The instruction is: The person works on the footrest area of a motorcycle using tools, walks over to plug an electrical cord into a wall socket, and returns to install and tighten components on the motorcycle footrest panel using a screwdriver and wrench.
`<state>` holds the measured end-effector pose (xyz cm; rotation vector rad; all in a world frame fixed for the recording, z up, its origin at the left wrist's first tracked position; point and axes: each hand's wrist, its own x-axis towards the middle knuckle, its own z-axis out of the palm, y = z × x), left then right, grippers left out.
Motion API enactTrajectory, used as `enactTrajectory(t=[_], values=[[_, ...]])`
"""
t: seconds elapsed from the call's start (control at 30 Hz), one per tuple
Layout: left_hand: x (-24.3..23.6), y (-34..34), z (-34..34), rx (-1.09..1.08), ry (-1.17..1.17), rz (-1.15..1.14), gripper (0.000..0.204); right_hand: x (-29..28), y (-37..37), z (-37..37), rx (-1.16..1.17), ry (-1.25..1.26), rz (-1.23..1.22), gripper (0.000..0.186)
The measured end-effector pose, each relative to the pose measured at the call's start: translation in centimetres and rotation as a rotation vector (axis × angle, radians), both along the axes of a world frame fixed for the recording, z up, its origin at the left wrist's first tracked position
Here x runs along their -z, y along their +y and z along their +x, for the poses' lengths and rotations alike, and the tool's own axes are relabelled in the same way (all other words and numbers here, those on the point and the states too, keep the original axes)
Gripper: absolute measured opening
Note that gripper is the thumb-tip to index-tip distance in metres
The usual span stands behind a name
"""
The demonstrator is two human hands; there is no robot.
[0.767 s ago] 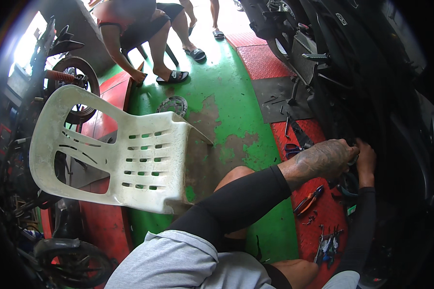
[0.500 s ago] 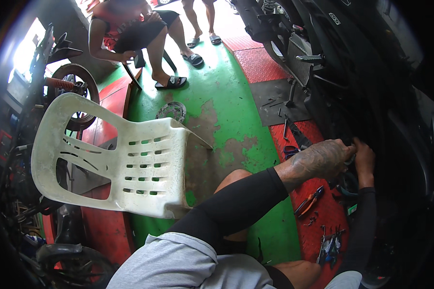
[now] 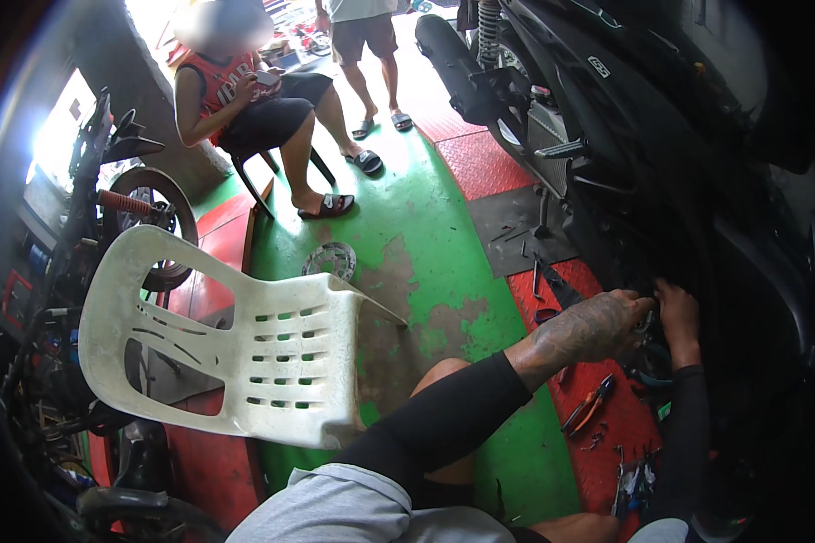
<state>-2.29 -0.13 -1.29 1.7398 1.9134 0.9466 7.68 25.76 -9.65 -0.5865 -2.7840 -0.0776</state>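
Against the low side of a black scooter (image 3: 643, 163), my two hands work close together. My left hand (image 3: 627, 309) has its fingers curled at the dark bodywork; a small greyish bit shows by them, too unclear to name. Beside it my right hand (image 3: 678, 315) bends its fingers in toward the same spot. The fingertips of both are hidden or lost in the dark. Below them, on the red checkered metal plate (image 3: 575, 480), lie pliers with orange-and-black handles (image 3: 589, 404) and a cluster of small tools (image 3: 638, 480).
A white plastic chair (image 3: 344, 380) stands to my left. Behind it a metal disc (image 3: 330, 261) lies on the green floor (image 3: 398, 190). One person (image 3: 217, 100) sits on a dark chair, another (image 3: 362, 45) stands farther off. A motorcycle wheel (image 3: 154, 226) is at the left.
The view has tilted up slightly, so the scene sits lower in the picture. Both hands stay at the same spot on the scooter. The seated person now holds a phone-like object before the chest.
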Motion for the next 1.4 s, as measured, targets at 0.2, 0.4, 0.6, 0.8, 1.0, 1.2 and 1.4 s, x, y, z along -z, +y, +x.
enactTrajectory(t=[0.2, 0.4, 0.6, 0.8, 1.0, 1.2, 1.4], values=[[0.1, 0.0, -0.1, -0.010, 0.007, 0.121, 0.052, 0.6, 0.7, -0.8, 0.036, -0.034, 0.047, 0.015], [-0.7, -0.5, -0.1, 0.007, -0.028, 0.053, 0.057, -0.1, -0.3, -0.4, 0.052, -0.045, 0.051, 0.017], [-1.0, -0.5, 0.0, 0.020, 0.012, 0.024, 0.062, -0.6, -0.6, -0.3, 0.037, -0.042, 0.072, 0.019], [-1.0, -0.1, 0.3, 0.032, 0.029, 0.009, 0.061, -0.2, -0.2, -0.5, 0.075, -0.094, 0.088, 0.020], [-1.1, -0.3, 0.4, 0.034, 0.012, 0.011, 0.052, -0.7, -0.8, -0.3, 0.029, -0.062, 0.082, 0.021], [-0.2, 0.5, 0.1, -0.013, -0.068, 0.063, 0.054, 0.5, -0.1, -0.8, 0.113, 0.021, 0.026, 0.021], [-0.3, 1.3, -1.0, -0.127, -0.033, 0.187, 0.054, -1.0, -3.1, 1.9, 0.140, 0.218, -0.195, 0.026]])
